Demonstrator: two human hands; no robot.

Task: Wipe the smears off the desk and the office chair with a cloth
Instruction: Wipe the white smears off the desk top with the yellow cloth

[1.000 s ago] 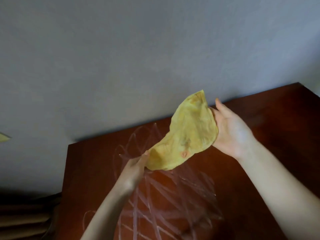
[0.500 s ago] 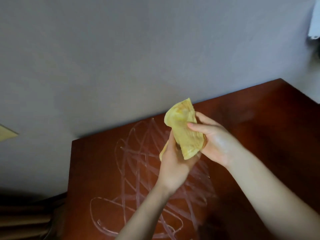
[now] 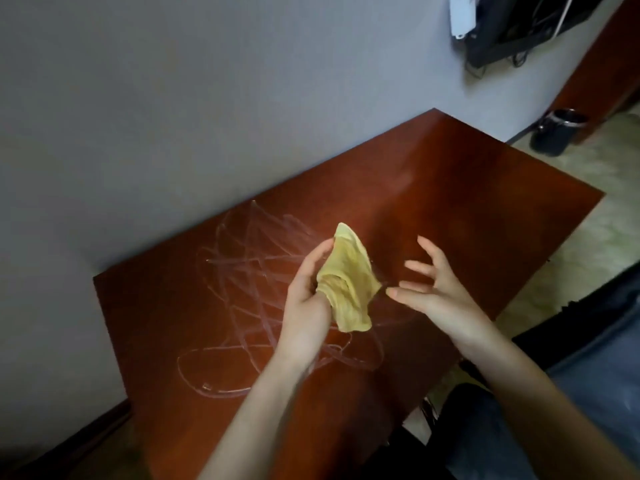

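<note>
The reddish worktop (image 3: 467, 209) carries pale looping smears (image 3: 242, 271) over its half toward 9 o'clock, with no wiped patch showing, so the cleaning seems not yet begun. Over the scribbles' 3 o'clock edge, the left hand (image 3: 304, 296) grips the bunched yellow cloth (image 3: 349, 282), apparently lifted off the surface. The right hand (image 3: 436, 289), fingers spread and holding nothing, hovers just beside it at 3 o'clock. The office chair cannot be made out, so both surfaces appear left to do.

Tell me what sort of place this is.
Likely an office: a reddish-brown desk stands against a plain grey wall, a dark bin stands beyond it, and a black wire rack shows at the top right.
</note>
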